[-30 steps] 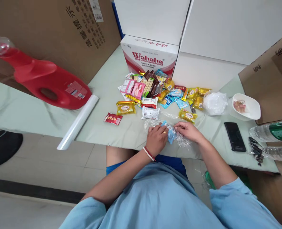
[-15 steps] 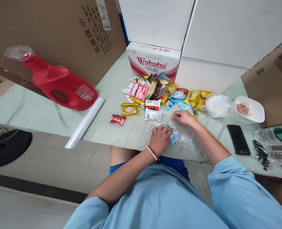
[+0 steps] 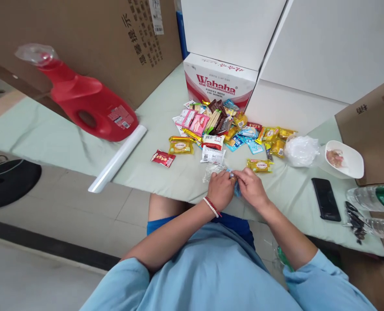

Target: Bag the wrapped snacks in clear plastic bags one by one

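My left hand and my right hand meet near the table's front edge, their fingers closed together. Between them a blue snack packet shows in part, gathered up with clear plastic film. My left hand presses on the packet while my right fingertips pinch the film against it. How much the film covers the packet is hidden by the fingers. A yellow snack packet lies just beyond my right hand. Ahead of my left hand is a white packet.
A heap of wrapped snacks sits before the Wahaha box. To the left are a red jug and a film roll. On the right stand a plastic bag, white bowl, phone and bottles.
My right hand has come left and toward me to join my left hand. The film, spread flat before, is now bunched around the blue packet. A yellow packet now shows beyond my right hand.
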The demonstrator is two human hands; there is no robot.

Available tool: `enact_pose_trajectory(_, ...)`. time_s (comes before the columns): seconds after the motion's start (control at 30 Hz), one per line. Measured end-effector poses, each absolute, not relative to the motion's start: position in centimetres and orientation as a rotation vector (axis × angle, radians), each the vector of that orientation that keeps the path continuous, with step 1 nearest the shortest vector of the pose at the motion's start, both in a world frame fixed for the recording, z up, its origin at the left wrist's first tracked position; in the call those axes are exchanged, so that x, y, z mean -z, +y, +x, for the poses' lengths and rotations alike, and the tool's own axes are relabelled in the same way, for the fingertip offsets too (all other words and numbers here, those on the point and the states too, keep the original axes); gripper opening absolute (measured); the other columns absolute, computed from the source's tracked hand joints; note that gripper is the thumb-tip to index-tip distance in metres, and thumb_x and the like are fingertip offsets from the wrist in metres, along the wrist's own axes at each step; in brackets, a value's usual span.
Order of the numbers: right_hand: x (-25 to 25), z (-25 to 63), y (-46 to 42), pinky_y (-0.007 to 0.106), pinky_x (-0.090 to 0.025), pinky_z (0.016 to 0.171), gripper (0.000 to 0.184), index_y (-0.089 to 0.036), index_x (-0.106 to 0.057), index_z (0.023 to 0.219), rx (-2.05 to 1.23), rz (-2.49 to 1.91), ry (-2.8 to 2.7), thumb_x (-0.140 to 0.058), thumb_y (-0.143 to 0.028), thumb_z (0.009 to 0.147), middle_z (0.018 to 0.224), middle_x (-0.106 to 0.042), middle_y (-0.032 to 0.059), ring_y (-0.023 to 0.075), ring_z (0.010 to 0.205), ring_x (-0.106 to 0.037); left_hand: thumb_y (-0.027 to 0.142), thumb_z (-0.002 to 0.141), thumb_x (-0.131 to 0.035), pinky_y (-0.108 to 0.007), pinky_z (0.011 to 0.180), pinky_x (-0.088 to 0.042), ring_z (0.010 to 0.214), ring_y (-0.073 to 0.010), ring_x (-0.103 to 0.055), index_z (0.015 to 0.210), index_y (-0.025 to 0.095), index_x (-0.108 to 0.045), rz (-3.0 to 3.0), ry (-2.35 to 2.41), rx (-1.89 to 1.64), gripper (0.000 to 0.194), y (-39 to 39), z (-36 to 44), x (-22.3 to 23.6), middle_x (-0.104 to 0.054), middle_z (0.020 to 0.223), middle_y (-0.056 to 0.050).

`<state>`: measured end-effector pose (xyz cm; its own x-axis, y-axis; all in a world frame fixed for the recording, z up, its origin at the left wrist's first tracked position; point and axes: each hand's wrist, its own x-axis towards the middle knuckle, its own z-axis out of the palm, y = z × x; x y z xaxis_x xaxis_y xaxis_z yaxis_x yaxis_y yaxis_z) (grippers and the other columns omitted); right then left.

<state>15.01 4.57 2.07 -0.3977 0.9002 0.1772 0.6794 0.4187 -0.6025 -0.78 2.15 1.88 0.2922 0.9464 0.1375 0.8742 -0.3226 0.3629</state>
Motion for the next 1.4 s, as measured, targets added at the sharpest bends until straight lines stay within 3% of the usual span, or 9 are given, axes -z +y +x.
enact_pose_trajectory(0.1,-0.5,14.1,2.5,0.031,-0.053,0.079,0.044,-0.025,-0.068,0.136,-0.51,-1.359,-2.152,-0.041,-0.019,0.102,0.093,-0.058,0.0078,0.0214,0.086,-0.062,0.017,0.093,-0.059,-0.04,0.08,-0.046,0.087,-0.0255,-0.069,0.106,0.02,-0.068,2.01,1.735,-0.613,0.016,2.4,-1.2,-1.6,-0.073,0.085,-0.006)
enact_pose_trajectory(0.27,1.3,14.0,0.8,0.028,-0.05,0.072,0.044,-0.023,-0.069,0.134,-0.358,-1.378,-2.237,-0.039,-0.017,0.103,0.093,-0.054,0.008,0.0197,0.079,-0.056,0.018,0.074,-0.076,-0.028,0.064,-0.047,0.065,-0.0148,-0.064,0.112,0.022,-0.054,1.367,1.656,-0.894,0.043,2.9,-2.3,-0.1,-0.069,0.085,0.003)
enact_pose_trajectory(0.5,1.7,14.7,0.8,0.026,-0.047,0.072,0.046,-0.03,-0.068,0.135,-0.407,-1.401,-2.257,-0.037,-0.019,0.103,0.09,-0.051,0.0045,0.0182,0.079,-0.049,0.019,0.085,-0.057,-0.027,0.078,-0.051,0.081,-0.0144,-0.062,0.096,0.021,-0.055,1.076,1.722,-1.417,0.012,5.2,-6.6,0.6,-0.064,0.09,0.0)
enact_pose_trajectory(0.63,1.5,14.6,0.7,0.028,-0.047,0.074,0.048,-0.03,-0.07,0.132,-0.447,-1.357,-2.289,-0.035,-0.018,0.102,0.09,-0.051,0.0051,0.019,0.08,-0.049,0.037,0.094,-0.056,-0.035,0.093,-0.05,0.099,-0.0213,-0.066,0.1,0.021,-0.064,1.435,1.718,-1.112,0.019,7.4,-7.0,-0.5,-0.071,0.103,-0.006)
enact_pose_trajectory(0.8,1.4,14.8,0.6,0.027,-0.047,0.076,0.044,-0.031,-0.076,0.122,-0.487,-1.321,-2.26,-0.037,-0.02,0.104,0.089,-0.048,0.0041,0.0178,0.08,-0.05,0.051,0.069,-0.082,-0.04,0.089,-0.049,0.102,-0.0321,-0.063,0.089,0.022,-0.069,1.699,1.739,-0.585,0.037,7.1,-6.2,0.3,-0.07,0.095,-0.009)
enact_pose_trajectory(0.93,1.3,15.1,0.9,0.029,-0.047,0.077,0.043,-0.03,-0.077,0.117,-0.588,-1.289,-2.211,-0.038,-0.02,0.103,0.09,-0.047,0.0043,0.0183,0.082,-0.051,0.036,0.068,-0.079,-0.032,0.078,-0.048,0.086,-0.0228,-0.059,0.062,0.022,-0.057,1.684,1.619,-0.707,0.027,5.9,-7.6,0.7,-0.06,0.079,-0.003)
enact_pose_trajectory(1.17,0.7,14.8,1.6,0.028,-0.047,0.076,0.04,-0.028,-0.077,0.113,-0.659,-1.333,-2.234,-0.039,-0.021,0.102,0.088,-0.048,0.004,0.0186,0.081,-0.05,0.015,0.073,-0.06,-0.025,0.064,-0.04,0.063,-0.0126,-0.047,0.063,0.022,-0.041,1.469,1.471,-0.987,0.023,4.1,-6.1,-2.3,-0.047,0.063,0.005)
enact_pose_trajectory(1.3,0.4,14.7,1.4,0.03,-0.046,0.073,0.035,-0.026,-0.076,0.103,-0.64,-1.338,-2.258,-0.041,-0.026,0.101,0.088,-0.05,0.0051,0.0203,0.08,-0.049,0.013,0.074,-0.058,-0.026,0.064,-0.042,0.066,-0.0138,-0.053,0.068,0.022,-0.05,1.549,1.41,-0.927,0.013,3.2,-2.6,-2.8,-0.057,0.067,0.003)
enact_pose_trajectory(1.4,0.1,15.3,0.8,0.035,-0.051,0.08,0.034,-0.023,-0.075,0.108,-0.671,-1.246,-2.262,-0.042,-0.02,0.1,0.101,-0.056,0.0098,0.0229,0.09,-0.055,0.015,0.083,-0.055,-0.033,0.079,-0.049,0.083,-0.0179,-0.063,0.086,0.021,-0.064,1.75,1.394,-0.875,0.011,2.7,-1.6,-2.6,-0.071,0.087,-0.002)
